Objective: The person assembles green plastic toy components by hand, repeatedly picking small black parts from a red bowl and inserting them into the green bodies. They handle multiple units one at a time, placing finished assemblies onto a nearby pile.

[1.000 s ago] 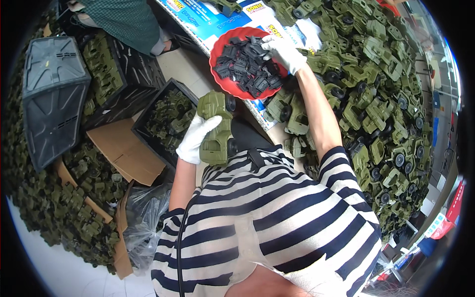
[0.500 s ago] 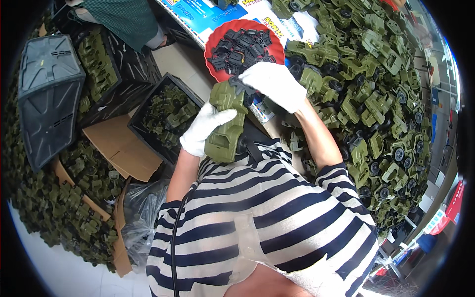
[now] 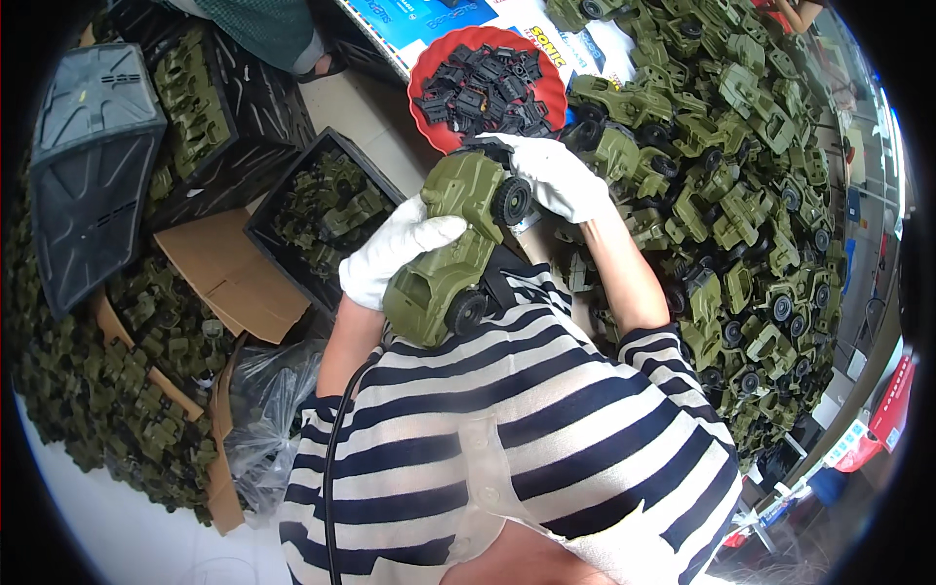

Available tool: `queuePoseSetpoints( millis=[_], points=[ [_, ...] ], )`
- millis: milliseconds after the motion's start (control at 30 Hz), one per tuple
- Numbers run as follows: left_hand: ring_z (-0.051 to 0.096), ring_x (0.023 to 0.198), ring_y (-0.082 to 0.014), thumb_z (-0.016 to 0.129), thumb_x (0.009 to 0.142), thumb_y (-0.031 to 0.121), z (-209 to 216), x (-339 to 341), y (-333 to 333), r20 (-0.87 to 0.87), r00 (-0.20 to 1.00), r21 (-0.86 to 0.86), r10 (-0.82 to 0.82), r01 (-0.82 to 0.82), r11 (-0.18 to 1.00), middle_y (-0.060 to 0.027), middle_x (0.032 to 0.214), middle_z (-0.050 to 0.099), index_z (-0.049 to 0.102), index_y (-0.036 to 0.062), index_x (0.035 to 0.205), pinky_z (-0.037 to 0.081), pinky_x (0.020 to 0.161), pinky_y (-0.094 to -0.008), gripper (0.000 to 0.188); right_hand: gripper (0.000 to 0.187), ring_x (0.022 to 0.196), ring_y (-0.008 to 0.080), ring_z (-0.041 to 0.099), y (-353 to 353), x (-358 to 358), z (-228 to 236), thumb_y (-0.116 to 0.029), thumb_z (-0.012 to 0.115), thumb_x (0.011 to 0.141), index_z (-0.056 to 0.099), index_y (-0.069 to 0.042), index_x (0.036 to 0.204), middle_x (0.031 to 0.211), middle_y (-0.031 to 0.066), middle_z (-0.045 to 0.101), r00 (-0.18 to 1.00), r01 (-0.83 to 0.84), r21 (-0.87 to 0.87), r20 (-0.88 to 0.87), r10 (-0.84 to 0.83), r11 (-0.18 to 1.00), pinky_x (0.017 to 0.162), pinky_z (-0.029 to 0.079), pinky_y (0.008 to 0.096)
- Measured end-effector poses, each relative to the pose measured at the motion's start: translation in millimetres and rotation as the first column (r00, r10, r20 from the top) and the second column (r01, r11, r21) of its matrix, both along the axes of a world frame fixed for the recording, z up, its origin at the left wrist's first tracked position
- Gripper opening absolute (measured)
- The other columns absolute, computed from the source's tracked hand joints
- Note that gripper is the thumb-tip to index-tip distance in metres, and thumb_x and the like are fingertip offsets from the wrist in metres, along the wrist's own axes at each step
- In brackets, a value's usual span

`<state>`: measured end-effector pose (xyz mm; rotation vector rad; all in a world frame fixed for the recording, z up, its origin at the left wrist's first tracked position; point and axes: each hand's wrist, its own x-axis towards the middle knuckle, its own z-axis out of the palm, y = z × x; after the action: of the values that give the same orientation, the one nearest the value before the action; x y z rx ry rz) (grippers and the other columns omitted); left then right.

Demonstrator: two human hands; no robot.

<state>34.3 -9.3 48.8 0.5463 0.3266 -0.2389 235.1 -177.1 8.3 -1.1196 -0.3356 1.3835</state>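
Note:
My left hand [image 3: 390, 255], in a white glove, is closed around the side of an olive-green toy jeep [image 3: 450, 234]. The jeep lies tilted in front of my chest, with two black wheels showing on its right side. At the jeep's far end, my gloved right hand [image 3: 558, 177] is closed on a dark grey plastic part [image 3: 490, 150] against the body. Most of that part is hidden by the fingers and the jeep. Just beyond, a red scalloped bowl [image 3: 419, 115] holds many similar dark grey parts.
Green toy jeeps [image 3: 741, 214] lie heaped on the right. To the left stand a black crate [image 3: 278, 249] of green parts, a cardboard flap [image 3: 229, 278], clear plastic wrap [image 3: 268, 419] and a grey crate [image 3: 97, 175]. Another person's foot [image 3: 322, 66] shows at the upper left.
The jeep has turned and tilted, so its right-side wheels show more. My right hand has moved slightly down and right, and the dark grey part is now mostly hidden at the jeep's far end.

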Motion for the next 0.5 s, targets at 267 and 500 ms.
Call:
queuePoseSetpoints(
  millis=[267,500],
  points=[
    [0.064,0.099,-0.0199,0.068,0.088,0.029,-5.4,-1.3,-2.7,0.024,1.0,0.07,-0.014,0.012,0.997,-0.0125,0.116,0.062,0.041,0.002,0.142,0.054,0.084,-0.0338,0.067,0.053,0.096,0.0057,0.056,1.0,-4.2,4.4,-0.022,0.062,0.093,0.051,0.004,0.137,0.112,0.0026,0.064,0.988,-0.033,0.06,0.15,0.024,0.998,0.086,0.045,0.0204],
    [0.057,0.115,-0.0168,0.075,0.084,0.013,-14.1,5.8,-11.6,0.016,0.998,0.134,0.063,-0.065,0.989,-0.0078,0.129,0.057,0.034,0.0042,0.148,0.046,0.099,-0.031,0.077,0.056,0.128,0.021,0.05,0.7,7.5,12.1,-0.034,0.062,0.094,0.055,0.005,0.132,0.137,0.0128,0.056,0.876,-0.194,0.019,0.453,0.164,0.981,0.11,0.035,0.0337]
  ],
)
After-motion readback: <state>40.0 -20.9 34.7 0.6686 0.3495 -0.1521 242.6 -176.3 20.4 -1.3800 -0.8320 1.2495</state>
